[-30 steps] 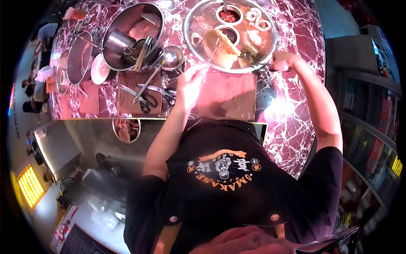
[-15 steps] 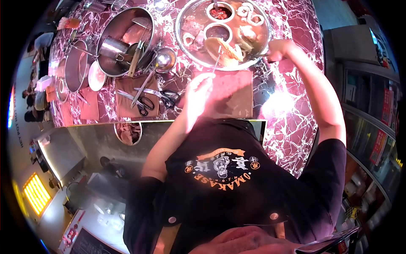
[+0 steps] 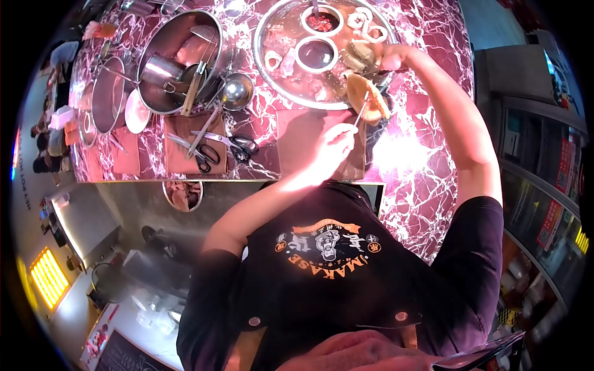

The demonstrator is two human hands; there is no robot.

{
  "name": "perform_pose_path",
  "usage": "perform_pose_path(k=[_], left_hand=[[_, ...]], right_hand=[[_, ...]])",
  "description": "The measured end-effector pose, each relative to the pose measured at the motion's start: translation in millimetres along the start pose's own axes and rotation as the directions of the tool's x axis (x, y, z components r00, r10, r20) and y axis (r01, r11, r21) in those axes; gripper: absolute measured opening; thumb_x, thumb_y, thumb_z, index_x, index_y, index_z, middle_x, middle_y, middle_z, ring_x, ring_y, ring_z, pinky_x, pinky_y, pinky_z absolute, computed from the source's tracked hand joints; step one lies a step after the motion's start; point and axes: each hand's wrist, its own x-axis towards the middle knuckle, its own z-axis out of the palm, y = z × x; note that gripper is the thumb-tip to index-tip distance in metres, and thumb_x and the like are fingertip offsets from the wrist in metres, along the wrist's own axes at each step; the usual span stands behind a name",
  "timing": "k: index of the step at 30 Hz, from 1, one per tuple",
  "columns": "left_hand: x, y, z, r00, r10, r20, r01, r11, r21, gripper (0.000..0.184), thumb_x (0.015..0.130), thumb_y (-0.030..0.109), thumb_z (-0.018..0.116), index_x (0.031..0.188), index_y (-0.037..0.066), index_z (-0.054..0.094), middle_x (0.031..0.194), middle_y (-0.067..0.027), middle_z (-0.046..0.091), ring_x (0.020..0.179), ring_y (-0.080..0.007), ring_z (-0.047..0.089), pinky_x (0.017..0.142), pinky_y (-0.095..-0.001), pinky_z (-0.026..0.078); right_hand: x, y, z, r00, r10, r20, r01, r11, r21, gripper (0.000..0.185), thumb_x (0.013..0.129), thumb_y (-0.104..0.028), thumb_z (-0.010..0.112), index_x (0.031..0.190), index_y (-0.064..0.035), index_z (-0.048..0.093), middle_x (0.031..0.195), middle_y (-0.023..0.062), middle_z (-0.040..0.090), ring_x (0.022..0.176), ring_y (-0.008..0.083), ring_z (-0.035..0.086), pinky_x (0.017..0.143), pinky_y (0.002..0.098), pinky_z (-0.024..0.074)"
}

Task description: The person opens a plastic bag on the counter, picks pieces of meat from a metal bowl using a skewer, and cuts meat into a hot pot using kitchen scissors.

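Observation:
My left hand (image 3: 337, 145) is closed on a thin metal skewer (image 3: 361, 116), whose far end meets a honeycomb-textured tan food piece (image 3: 366, 99) at the near right rim of a large round tray (image 3: 263, 74). My right hand (image 3: 396, 57) is closed at the tray's right edge; what it grips is mostly hidden. In the tray are a bowl of chopped red food (image 3: 323, 21), a bowl of dark sauce (image 3: 317, 54), pale ring-shaped pieces (image 3: 366, 26) and grey-brown pieces (image 3: 359, 57).
A brown cloth (image 3: 297, 142) lies below the tray. To the left are a ladle (image 3: 237, 91), two pairs of scissors (image 3: 207, 154) on another cloth, a deep steel pot (image 3: 148, 99), a white bowl (image 3: 137, 111) and a narrower pan (image 3: 108, 96). People sit at the far left.
My left hand has moved right with the skewer. The tan piece has shifted from the tray's lower middle to its right rim, uncovering the sauce bowl. My right hand is slightly farther up and left.

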Motion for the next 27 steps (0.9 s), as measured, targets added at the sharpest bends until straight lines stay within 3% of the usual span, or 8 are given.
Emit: perform_pose_path(k=[2,6,8,11,17,22,25,27], left_hand=[[11.3,-6.6,6.2,0.998,0.027,0.054,-0.025,0.999,-0.034,0.018,0.095,0.008,0.052,0.112,0.002,0.057,0.079,0.0006,0.053,0.068,-0.0061,0.049,0.060,-0.0179,0.040],[25.2,-16.8,27.1,0.995,-0.069,-0.076,0.072,0.996,0.046,0.014,0.096,0.009,0.051,0.107,0.003,0.057,0.075,-0.0021,0.055,0.063,-0.0090,0.050,0.057,-0.0212,0.043],[36.9,-32.0,29.3,0.994,-0.065,-0.085,0.066,0.998,0.005,0.011,0.097,0.011,0.052,0.104,0.004,0.056,0.077,-0.0034,0.057,0.063,-0.0103,0.053,0.056,-0.0236,0.046],[45.9,-41.6,36.4,0.996,-0.058,-0.074,0.046,0.986,-0.160,0.008,0.097,0.010,0.051,0.102,0.005,0.054,0.079,-0.0044,0.057,0.065,-0.0115,0.055,0.057,-0.0254,0.048],[61.3,-36.1,55.5,0.997,0.036,-0.061,-0.045,0.987,-0.154,0.006,0.097,0.008,0.049,0.101,0.004,0.052,0.084,-0.0058,0.057,0.070,-0.0141,0.058,0.063,-0.0275,0.052],[60.5,-36.9,60.3,0.997,-0.042,-0.057,0.032,0.985,-0.172,0.008,0.095,0.008,0.052,0.101,0.003,0.048,0.089,-0.0089,0.057,0.081,-0.0180,0.059,0.072,-0.0309,0.052],[63.8,-48.1,55.7,0.992,-0.103,-0.077,0.090,0.984,-0.156,0.010,0.095,0.007,0.052,0.102,0.004,0.046,0.091,-0.0106,0.058,0.082,-0.0194,0.060,0.072,-0.0329,0.053],[69.0,-56.6,53.6,0.990,-0.106,-0.090,0.092,0.984,-0.152,0.011,0.094,0.005,0.050,0.102,0.005,0.043,0.092,-0.0118,0.060,0.080,-0.0203,0.063,0.069,-0.0345,0.055]], right_hand=[[5.8,1.4,-2.3,1.000,0.004,-0.004,-0.004,1.000,-0.027,0.060,0.073,-0.027,0.068,0.128,-0.0106,0.053,0.111,0.0183,0.064,0.098,0.0268,0.063,0.077,0.0355,0.0503],[45.1,25.5,3.3,0.997,0.052,0.064,-0.050,0.998,-0.027,0.030,0.073,-0.025,0.067,0.095,-0.0048,0.062,0.084,0.0123,0.062,0.070,0.0219,0.059,0.057,0.0339,0.0450],[65.7,44.1,11.7,0.999,0.023,0.038,-0.024,0.999,0.033,0.020,0.075,-0.021,0.066,0.069,-0.0022,0.066,0.057,0.0083,0.056,0.045,0.0178,0.051,0.039,0.0328,0.0380],[52.9,28.9,-5.5,0.991,0.078,0.112,-0.084,0.995,0.048,0.019,0.074,-0.021,0.068,0.067,-0.0035,0.065,0.052,0.0068,0.052,0.040,0.0161,0.046,0.037,0.0326,0.0334],[34.8,13.9,-16.9,0.986,0.114,0.123,-0.122,0.991,0.060,0.020,0.074,-0.020,0.070,0.064,-0.0042,0.063,0.048,0.0043,0.047,0.037,0.0147,0.041,0.035,0.0322,0.0301],[39.2,26.0,-9.4,0.992,0.073,0.101,-0.082,0.993,0.088,0.024,0.078,-0.024,0.067,0.068,-0.0028,0.063,0.051,0.0058,0.049,0.039,0.0155,0.044,0.036,0.0328,0.0330],[43.0,33.8,-9.0,0.993,-0.015,0.116,0.019,0.999,-0.039,0.021,0.079,-0.025,0.067,0.077,-0.0039,0.068,0.060,0.0079,0.058,0.047,0.0191,0.051,0.042,0.0345,0.0393],[33.1,29.1,-15.4,0.985,-0.120,0.123,0.137,0.980,-0.142,0.021,0.077,-0.024,0.068,0.088,-0.0061,0.069,0.076,0.0106,0.065,0.064,0.0234,0.059,0.054,0.0361,0.0457]])
